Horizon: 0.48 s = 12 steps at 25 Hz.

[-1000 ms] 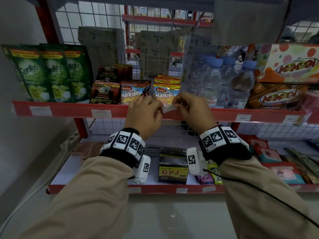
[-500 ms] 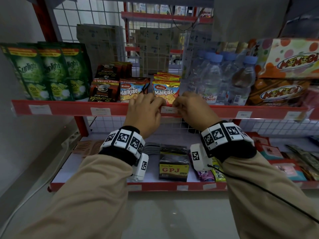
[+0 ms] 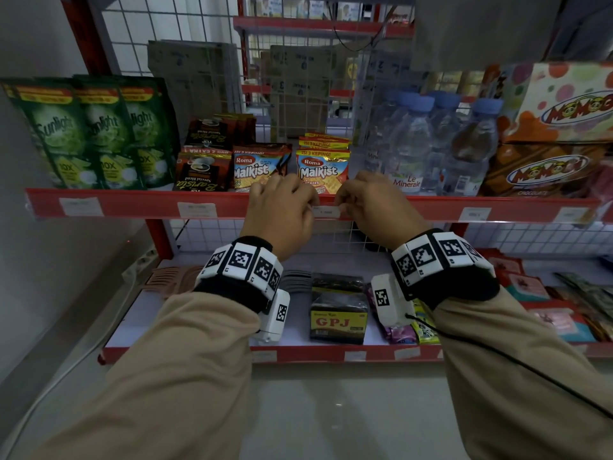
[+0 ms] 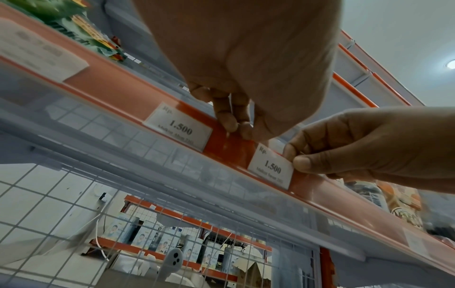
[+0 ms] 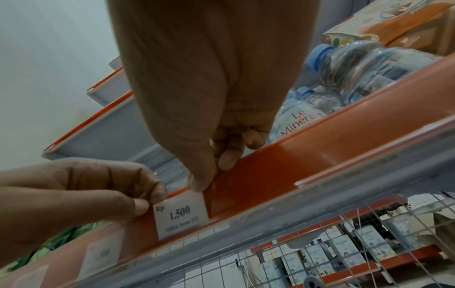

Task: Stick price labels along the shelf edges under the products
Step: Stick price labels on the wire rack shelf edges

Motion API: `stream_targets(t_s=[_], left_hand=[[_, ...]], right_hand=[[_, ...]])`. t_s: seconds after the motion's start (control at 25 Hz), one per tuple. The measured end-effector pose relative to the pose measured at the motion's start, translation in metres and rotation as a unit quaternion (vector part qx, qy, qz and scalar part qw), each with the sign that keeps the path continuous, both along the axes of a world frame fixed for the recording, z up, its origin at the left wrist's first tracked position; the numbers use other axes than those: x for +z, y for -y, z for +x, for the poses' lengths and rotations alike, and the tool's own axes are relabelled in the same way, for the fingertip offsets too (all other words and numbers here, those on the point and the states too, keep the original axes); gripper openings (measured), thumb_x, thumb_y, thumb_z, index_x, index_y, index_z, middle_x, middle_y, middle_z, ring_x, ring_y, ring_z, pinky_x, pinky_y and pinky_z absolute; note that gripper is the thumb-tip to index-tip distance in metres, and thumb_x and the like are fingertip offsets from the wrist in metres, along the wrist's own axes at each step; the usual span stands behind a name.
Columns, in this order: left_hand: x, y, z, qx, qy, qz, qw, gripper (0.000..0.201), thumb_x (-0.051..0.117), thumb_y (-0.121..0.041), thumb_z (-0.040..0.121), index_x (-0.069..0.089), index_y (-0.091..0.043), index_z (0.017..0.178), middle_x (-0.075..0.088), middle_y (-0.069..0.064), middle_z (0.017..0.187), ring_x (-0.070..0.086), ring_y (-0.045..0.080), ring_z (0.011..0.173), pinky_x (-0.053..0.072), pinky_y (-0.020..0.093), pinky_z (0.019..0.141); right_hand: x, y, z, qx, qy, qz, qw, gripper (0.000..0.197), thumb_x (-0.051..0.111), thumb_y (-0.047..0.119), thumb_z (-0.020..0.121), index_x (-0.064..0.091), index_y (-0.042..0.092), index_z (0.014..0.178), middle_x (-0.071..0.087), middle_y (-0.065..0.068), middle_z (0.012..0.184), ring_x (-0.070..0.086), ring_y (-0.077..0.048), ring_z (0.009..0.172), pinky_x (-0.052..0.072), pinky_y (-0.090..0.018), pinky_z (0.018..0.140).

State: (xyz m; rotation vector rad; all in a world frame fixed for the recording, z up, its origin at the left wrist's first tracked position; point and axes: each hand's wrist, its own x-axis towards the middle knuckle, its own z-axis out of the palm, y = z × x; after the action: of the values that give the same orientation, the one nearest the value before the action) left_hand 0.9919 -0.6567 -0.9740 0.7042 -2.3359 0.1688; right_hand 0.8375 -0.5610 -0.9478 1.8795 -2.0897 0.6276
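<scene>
A grey wall [image 3: 39, 260] filled the left of the frame, a pale floor [image 3: 348, 410] the bottom centre. White wire mesh [image 3: 159, 24] backed the red rack. A round ceiling lamp [image 4: 451, 64] glowed at right.

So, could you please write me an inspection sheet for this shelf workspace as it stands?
Surface: red shelf edge, label strip along its front.
Job's things: price label reading 1.500 sits on the edge under the right Malkist pack; neighbouring label also 1.500.
Clutter: Sunlight pouches, water bottles, GPJ pack on the lower shelf.
Grips: left hand pinches the label's left end; right hand holds its right end.
Cables: black cable over the right sleeve.
Surroundings: wire mesh back.
</scene>
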Motion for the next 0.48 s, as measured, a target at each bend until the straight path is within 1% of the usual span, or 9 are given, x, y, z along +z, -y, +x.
stream_targets(t_s=[0.16,0.28,0.36,0.48], left_hand=[[-0.0003,0.0011,0.0002,0.003,0.007,-0.005,1.0,0.018,0.05,-0.023,0.089,0.064,-0.021,0.1,0.054,0.001,0.101,0.046,0.024,0.102,0.027,0.039,0.087],[-0.0003,0.0011,0.0002,0.012,0.018,-0.012,1.0,0.021,0.05,-0.026,0.089,0.066,-0.022,0.102,0.054,0.0,0.103,0.046,0.023,0.103,0.027,0.039,0.088],[-0.0005,0.0006,0.0003,0.014,0.02,-0.017,1.0,0.021,0.05,-0.027,0.089,0.065,-0.023,0.102,0.055,-0.001,0.104,0.046,0.023,0.104,0.027,0.039,0.089],[-0.0012,-0.0011,0.0004,0.009,-0.001,-0.021,1.0,0.018,0.05,-0.025,0.089,0.062,-0.023,0.102,0.057,-0.001,0.102,0.048,0.022,0.103,0.028,0.038,0.088]], right_hand=[[-0.0025,-0.0016,0.0007,-0.004,0.004,-0.009,1.0,0.012,0.06,0.016,0.089,0.068,0.016,0.098,0.056,-0.006,0.1,0.049,-0.026,0.101,0.043,-0.037,0.082],[-0.002,-0.0021,0.0015,-0.005,-0.003,-0.003,1.0,0.014,0.058,0.017,0.091,0.068,0.015,0.101,0.057,-0.008,0.104,0.048,-0.028,0.104,0.043,-0.039,0.084],[-0.0026,-0.003,0.0023,-0.006,-0.006,-0.005,1.0,0.014,0.058,0.017,0.091,0.067,0.015,0.102,0.057,-0.008,0.105,0.047,-0.028,0.104,0.043,-0.04,0.084],[-0.0051,-0.0057,0.0028,-0.003,0.01,-0.028,1.0,0.013,0.06,0.015,0.088,0.063,0.015,0.101,0.057,-0.006,0.101,0.048,-0.026,0.101,0.043,-0.039,0.082]])
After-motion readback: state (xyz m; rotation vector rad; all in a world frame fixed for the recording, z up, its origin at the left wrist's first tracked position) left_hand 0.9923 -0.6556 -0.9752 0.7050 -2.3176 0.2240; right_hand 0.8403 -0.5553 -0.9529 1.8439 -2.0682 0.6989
